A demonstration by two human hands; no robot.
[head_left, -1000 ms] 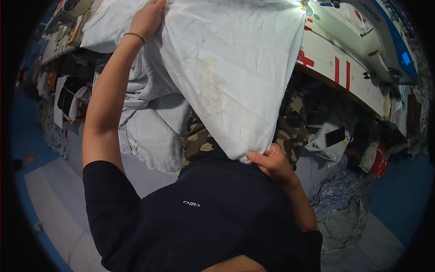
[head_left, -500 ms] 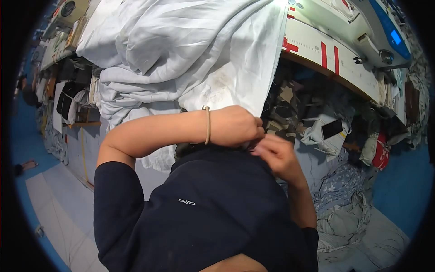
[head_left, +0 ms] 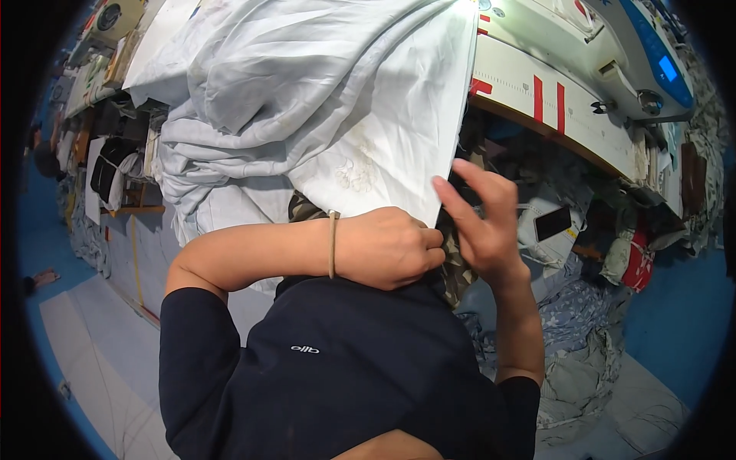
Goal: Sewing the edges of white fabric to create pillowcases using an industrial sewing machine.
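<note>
A large sheet of white cloth (head_left: 383, 165) hangs toward me from the table, its right edge running straight down to my lap. My left hand (head_left: 392, 247), with a tan band at the wrist, is closed at the cloth's lower corner; the fingertips are hidden underneath. Beside the right edge, my right hand (head_left: 487, 222) is raised with thumb and fingers apart. Its thumb tip overlaps the cloth's edge, and I cannot tell whether it touches. Faint markings show on the cloth above my left hand.
A white and blue sewing machine (head_left: 613, 61) with a lit screen stands on the table at upper right. Below are a dark phone (head_left: 553, 224) on a pale surface, a red bundle (head_left: 638, 261) and heaped patterned fabric (head_left: 575, 307). Camouflage fabric (head_left: 458, 280) lies under my hands.
My hands have come apart. The right one has moved up and away along the cloth's edge with its fingers spreading; the left has shifted slightly down, and the cloth's lower end now reaches it.
</note>
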